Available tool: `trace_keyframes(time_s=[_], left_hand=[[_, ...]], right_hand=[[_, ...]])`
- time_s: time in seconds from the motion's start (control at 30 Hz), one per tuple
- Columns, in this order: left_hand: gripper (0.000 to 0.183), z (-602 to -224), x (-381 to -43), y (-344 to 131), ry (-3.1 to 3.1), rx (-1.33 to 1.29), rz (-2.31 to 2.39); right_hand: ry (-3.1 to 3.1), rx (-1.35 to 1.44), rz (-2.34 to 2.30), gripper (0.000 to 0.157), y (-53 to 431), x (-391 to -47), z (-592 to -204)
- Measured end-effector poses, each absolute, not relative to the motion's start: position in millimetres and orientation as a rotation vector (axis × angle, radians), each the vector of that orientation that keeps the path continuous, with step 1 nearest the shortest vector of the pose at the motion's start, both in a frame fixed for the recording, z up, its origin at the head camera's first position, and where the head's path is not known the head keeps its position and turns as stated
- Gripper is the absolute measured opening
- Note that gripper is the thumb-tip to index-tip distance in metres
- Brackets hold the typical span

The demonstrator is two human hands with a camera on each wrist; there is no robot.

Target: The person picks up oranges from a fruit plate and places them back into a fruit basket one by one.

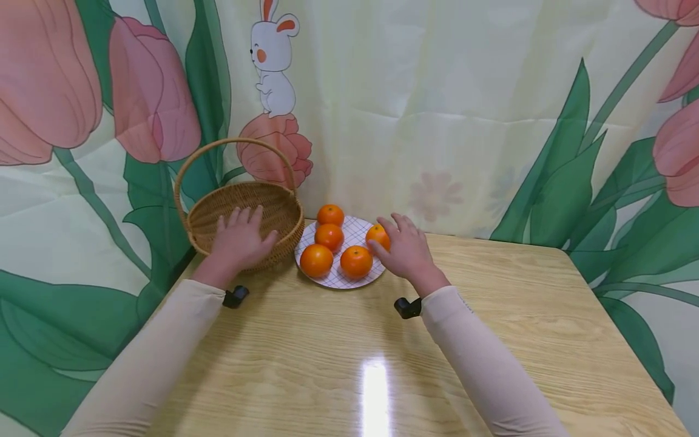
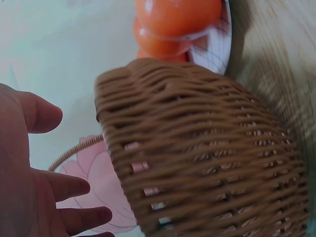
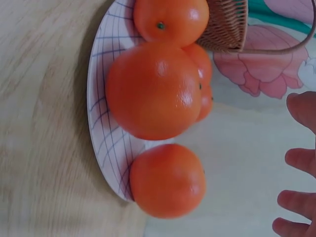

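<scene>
A wicker basket point(image 1: 278, 243) with a tall arched handle stands at the back left of the table. Over its front rim hovers my left hand point(image 1: 240, 238), fingers spread and holding nothing; in the left wrist view the fingers are apart from the basket wall point(image 2: 207, 153). Beside the basket, a white checked plate point(image 1: 340, 280) bears several oranges point(image 1: 357, 262). My right hand point(image 1: 404, 246) is above the plate's right edge, partly covering the rightmost orange point(image 1: 377, 235). Its fingers are extended, and the right wrist view shows a gap between them and the fruit point(image 3: 168, 180).
The wooden table point(image 1: 306, 352) reaches toward me and to the right. Behind it hangs a curtain point(image 1: 437, 121) printed with tulips and a rabbit. A black wrist camera point(image 1: 236, 297) sits under the left wrist, another camera point(image 1: 408, 308) under the right.
</scene>
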State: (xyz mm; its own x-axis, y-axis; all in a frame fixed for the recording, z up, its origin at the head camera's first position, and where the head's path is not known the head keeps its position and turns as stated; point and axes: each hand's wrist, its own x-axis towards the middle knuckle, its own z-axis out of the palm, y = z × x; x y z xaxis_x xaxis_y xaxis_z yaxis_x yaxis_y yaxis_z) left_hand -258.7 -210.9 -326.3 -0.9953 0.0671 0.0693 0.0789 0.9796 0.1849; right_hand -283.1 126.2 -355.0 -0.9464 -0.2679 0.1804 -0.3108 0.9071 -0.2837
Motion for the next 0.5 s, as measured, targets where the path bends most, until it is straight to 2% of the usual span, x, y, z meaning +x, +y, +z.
trace_keyframes(time_s=[0.5], left_hand=[[0.074,-323.5,-247.5,-236.7,-3.066,-0.032,-0.301]], right_hand=[[-2.942,0.489,0.524,0.064,104.1,-283.7,-364.6]])
